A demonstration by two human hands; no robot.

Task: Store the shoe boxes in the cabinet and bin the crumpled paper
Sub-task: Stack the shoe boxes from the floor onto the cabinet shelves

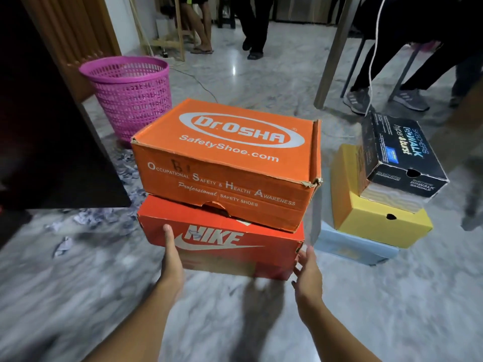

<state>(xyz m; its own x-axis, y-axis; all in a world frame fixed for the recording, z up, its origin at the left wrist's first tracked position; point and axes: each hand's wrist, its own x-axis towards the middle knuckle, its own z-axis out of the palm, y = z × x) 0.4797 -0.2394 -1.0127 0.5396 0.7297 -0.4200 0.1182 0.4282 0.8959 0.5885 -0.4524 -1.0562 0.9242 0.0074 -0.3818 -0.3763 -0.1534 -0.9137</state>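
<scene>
An orange Dr.OSHA shoe box (224, 163) lies on top of a red Nike shoe box (222, 246), both raised above the floor with a shadow beneath. My left hand (171, 262) holds the Nike box at its lower left corner, thumb up on the front face and fingers hidden underneath. At the lower right corner my right hand (308, 273) touches the box with its fingers spread straight. Crumpled paper (86, 218) is scattered on the floor at the left. The dark cabinet (47, 139) fills the left side.
A pink mesh bin (130, 95) stands behind the boxes beside the cabinet. To the right, a black Skechers box (402, 158), a yellow box (376, 220) and a pale blue box (352, 249) are stacked. People's legs and chair legs stand at the back.
</scene>
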